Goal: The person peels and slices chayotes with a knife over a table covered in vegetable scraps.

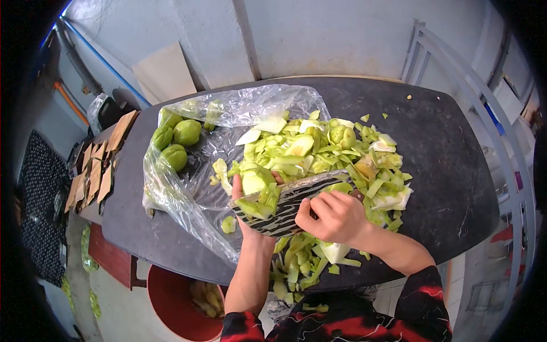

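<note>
A partly peeled chayote (254,179) rests in my left hand (259,233), the fingers curled round it behind the blade. My right hand (336,215) is closed on the handle of a wide cleaver (285,212), whose blade is streaked dark and silver. The blade lies across the front of the chayote, with bits of green peel (259,206) stuck on it. Behind and beside my hands spreads a heap of peelings (296,157) and cut pieces. Several whole green chayotes (187,133) sit to the left in a clear plastic bag (211,211).
The dark table (450,165) has a rounded edge; peelings hang over its near side. Below on the left stands a red bucket (162,296) with pale pieces inside. A grey metal railing (484,85) runs along the right. Flattened cardboard (105,165) is stacked at the left.
</note>
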`<state>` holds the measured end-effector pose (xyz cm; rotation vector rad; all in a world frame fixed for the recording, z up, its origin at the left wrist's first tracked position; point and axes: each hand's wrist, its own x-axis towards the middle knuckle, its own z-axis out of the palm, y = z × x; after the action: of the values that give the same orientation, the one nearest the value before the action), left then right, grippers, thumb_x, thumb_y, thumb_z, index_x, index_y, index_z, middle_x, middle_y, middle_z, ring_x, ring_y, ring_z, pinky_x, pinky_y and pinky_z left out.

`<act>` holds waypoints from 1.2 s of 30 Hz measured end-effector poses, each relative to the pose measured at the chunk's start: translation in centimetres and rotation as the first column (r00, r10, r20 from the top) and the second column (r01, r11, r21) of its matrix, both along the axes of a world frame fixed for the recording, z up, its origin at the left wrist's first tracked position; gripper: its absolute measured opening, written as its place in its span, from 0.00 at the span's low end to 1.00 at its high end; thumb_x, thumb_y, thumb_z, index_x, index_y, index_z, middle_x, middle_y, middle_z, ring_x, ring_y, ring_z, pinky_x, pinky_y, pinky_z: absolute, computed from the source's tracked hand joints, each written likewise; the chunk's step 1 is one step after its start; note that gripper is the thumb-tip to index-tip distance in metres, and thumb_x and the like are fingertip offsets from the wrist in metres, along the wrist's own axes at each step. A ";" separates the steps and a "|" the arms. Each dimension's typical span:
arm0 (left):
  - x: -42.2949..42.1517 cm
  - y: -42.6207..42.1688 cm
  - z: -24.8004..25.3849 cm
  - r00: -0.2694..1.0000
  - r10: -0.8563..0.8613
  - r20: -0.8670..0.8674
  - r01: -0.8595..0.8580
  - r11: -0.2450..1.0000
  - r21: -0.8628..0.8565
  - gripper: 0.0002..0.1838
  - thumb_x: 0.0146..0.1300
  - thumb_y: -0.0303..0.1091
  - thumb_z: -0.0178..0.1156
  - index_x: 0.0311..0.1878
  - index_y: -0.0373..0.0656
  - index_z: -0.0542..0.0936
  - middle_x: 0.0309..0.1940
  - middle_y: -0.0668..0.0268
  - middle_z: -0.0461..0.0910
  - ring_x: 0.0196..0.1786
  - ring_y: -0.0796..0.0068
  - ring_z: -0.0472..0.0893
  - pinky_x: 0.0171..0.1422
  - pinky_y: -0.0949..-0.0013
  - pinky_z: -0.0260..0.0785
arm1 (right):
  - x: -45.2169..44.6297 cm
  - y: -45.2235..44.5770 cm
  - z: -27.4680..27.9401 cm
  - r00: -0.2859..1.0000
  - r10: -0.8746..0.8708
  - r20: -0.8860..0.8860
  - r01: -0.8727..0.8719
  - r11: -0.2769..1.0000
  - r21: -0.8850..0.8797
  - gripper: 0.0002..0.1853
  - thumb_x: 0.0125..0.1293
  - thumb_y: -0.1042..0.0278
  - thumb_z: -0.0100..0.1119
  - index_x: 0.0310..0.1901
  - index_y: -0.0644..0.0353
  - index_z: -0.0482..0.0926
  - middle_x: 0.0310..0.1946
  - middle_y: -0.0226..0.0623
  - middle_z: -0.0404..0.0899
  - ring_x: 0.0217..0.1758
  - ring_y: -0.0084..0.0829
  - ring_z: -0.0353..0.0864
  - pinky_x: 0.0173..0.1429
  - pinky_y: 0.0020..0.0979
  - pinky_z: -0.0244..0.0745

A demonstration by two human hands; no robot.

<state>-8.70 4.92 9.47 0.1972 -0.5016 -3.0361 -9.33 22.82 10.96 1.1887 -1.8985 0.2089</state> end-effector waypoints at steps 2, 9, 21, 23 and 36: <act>-0.1 -0.2 -0.4 1.000 0.022 0.013 -0.022 1.000 -0.019 0.27 0.71 0.57 0.52 0.51 0.38 0.77 0.42 0.54 0.82 0.44 0.61 0.82 0.52 0.62 0.77 | -0.1 -0.1 -0.2 1.000 -0.004 -0.020 0.004 1.000 -0.008 0.03 0.55 0.73 0.58 0.32 0.58 0.76 0.19 0.26 0.65 0.20 0.22 0.71 0.22 0.23 0.67; 0.1 0.5 2.0 0.985 0.162 0.064 -0.151 0.977 -0.151 0.23 0.71 0.54 0.52 0.55 0.45 0.79 0.51 0.63 0.82 0.55 0.63 0.80 0.66 0.56 0.69 | -1.7 0.8 -0.3 0.972 -0.075 0.221 0.087 0.995 -0.045 0.03 0.57 0.72 0.57 0.33 0.55 0.75 0.23 0.28 0.77 0.24 0.24 0.82 0.26 0.27 0.77; 0.9 -0.1 2.2 0.991 0.134 -0.020 -0.135 0.959 -0.249 0.24 0.69 0.52 0.55 0.58 0.45 0.76 0.49 0.64 0.82 0.53 0.67 0.81 0.58 0.61 0.72 | -1.5 1.3 1.0 0.919 -0.008 0.395 0.056 0.992 -0.110 0.05 0.58 0.74 0.58 0.31 0.55 0.71 0.18 0.30 0.74 0.21 0.34 0.82 0.23 0.34 0.77; 1.0 0.1 2.3 0.991 0.128 -0.029 -0.131 0.956 -0.264 0.23 0.69 0.53 0.54 0.57 0.47 0.78 0.47 0.65 0.83 0.48 0.67 0.83 0.47 0.61 0.78 | -1.8 1.5 0.7 0.911 -0.010 0.413 0.058 0.993 -0.104 0.05 0.58 0.74 0.58 0.32 0.55 0.71 0.19 0.32 0.75 0.22 0.35 0.82 0.24 0.35 0.77; -0.3 -0.4 1.6 0.983 0.174 0.061 -0.163 0.975 -0.150 0.27 0.72 0.59 0.51 0.56 0.42 0.78 0.52 0.60 0.82 0.53 0.62 0.81 0.61 0.54 0.75 | -0.9 1.1 1.0 0.934 -0.025 0.356 0.061 0.994 -0.089 0.05 0.56 0.74 0.59 0.32 0.56 0.73 0.22 0.30 0.76 0.23 0.30 0.82 0.26 0.32 0.78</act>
<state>-9.02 4.51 11.03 0.3271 -0.6714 -2.8222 -10.22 23.88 12.00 1.0956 -2.1953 0.5187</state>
